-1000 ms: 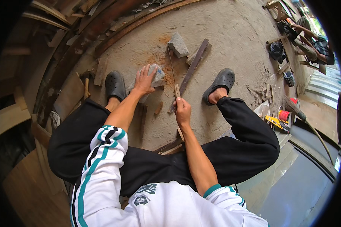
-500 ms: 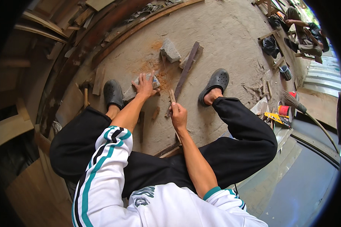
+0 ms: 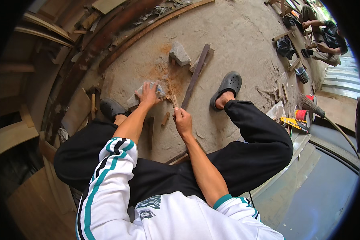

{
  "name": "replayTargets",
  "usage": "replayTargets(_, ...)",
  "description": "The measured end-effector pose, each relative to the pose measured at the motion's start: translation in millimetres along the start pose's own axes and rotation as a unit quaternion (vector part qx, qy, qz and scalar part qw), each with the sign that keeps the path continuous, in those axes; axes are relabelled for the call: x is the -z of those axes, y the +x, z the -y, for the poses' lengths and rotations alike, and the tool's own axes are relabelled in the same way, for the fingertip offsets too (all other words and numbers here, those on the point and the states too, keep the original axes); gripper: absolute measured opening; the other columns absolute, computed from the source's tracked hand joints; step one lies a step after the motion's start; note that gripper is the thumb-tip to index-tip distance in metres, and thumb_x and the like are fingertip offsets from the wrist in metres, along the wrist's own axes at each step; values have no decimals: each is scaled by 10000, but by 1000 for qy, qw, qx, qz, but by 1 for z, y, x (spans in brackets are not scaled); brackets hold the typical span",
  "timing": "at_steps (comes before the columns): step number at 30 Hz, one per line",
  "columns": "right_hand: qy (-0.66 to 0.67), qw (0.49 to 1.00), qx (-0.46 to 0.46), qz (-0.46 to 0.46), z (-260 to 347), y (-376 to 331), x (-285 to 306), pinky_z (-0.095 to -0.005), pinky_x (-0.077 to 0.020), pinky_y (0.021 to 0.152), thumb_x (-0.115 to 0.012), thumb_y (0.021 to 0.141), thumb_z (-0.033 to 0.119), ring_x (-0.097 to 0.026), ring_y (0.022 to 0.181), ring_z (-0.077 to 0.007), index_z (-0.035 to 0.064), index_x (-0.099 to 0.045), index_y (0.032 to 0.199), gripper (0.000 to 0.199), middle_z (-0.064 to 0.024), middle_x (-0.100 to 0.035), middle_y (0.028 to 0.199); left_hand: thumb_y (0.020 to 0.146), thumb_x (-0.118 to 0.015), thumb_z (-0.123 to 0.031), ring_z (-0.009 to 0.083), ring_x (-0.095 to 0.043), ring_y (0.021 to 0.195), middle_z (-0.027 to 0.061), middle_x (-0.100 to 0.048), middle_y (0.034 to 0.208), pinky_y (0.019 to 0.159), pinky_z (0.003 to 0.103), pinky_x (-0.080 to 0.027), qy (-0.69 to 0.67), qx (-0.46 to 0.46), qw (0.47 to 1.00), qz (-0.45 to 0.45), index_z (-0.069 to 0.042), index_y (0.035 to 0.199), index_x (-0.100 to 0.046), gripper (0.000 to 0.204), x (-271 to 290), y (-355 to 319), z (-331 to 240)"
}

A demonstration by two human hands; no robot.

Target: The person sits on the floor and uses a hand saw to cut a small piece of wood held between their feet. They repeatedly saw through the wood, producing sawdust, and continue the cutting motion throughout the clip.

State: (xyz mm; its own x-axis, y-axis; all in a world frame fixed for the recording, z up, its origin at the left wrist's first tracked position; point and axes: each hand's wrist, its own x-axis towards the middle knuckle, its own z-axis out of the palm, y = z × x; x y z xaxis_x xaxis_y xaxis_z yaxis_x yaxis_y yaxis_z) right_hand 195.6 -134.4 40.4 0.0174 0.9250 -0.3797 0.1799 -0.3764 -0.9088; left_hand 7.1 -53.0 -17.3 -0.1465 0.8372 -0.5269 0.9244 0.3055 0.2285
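Note:
My left hand (image 3: 148, 95) rests with spread fingers over a grey-white block (image 3: 161, 93) on the floor, between my feet. Its fingers and thumb grip the block from above and hide much of it. My right hand (image 3: 183, 121) is closed round the wooden handle (image 3: 174, 101) of a tool that looks like a saw. The handle's far end points toward the block's right side. Its thin blade is barely visible now. Orange-brown dust (image 3: 173, 82) lies just beyond both hands.
A broken concrete lump (image 3: 179, 54) and a dark wooden strip (image 3: 195, 76) lie ahead. Small wood pieces (image 3: 165, 119) are near my hands. My clogs (image 3: 229, 86) flank the spot. At right are a broom (image 3: 313, 106) and a yellow-black tool (image 3: 295, 123); another person (image 3: 333, 40) sits beyond.
My right hand has shifted slightly left with the handle, and the blade's thin line has dropped from sight. My left hand and the block moved a little left. My left foot tilted outward.

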Motion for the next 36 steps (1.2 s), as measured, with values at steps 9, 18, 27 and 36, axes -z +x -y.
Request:
replayTargets(9, 7, 999, 18, -29, 12, 9, -6, -301, -371, 520, -539, 964, 387, -488, 538, -119, 7, -616, 731, 453, -27, -520, 571, 806, -769, -348, 355, -417, 1317, 171, -465, 1383, 1012, 510, -410, 31, -53, 995, -84, -108, 1318, -530, 614, 0, -32, 38)
replayTargets(18, -1, 1000, -11, -25, 21, 2, 8, -398, -466, 641, -543, 942, 401, -624, 663, -285, -31, -657, 808, 467, -192, -650, 705, 838, -742, -331, 374, -626, 1055, 194, -648, 1091, 881, 469, -510, 19, -34, 994, -103, -26, 1125, -616, 437, 25, -23, 5)
replayTargets(27, -45, 998, -24, -30, 22, -13, 23, -406, -444, 614, -538, 947, 397, -583, 621, -278, -32, -631, 784, 468, -192, -607, 660, 834, -748, -318, 386, -619, 1109, 207, -632, 1163, 911, 465, -519, 43, -31, 998, -43, -11, 1188, -606, 489, 26, 1, -13)
replayTargets(36, -24, 1000, 19, 4, 12, -17, 17, -368, -409, 561, -543, 961, 364, -509, 572, -197, -23, -613, 758, 443, -116, -530, 591, 857, -701, -283, 409, -569, 1147, 224, -572, 1203, 943, 494, -488, -44, -9, 992, -114, -18, 1201, -564, 455, 4, -4, -16)
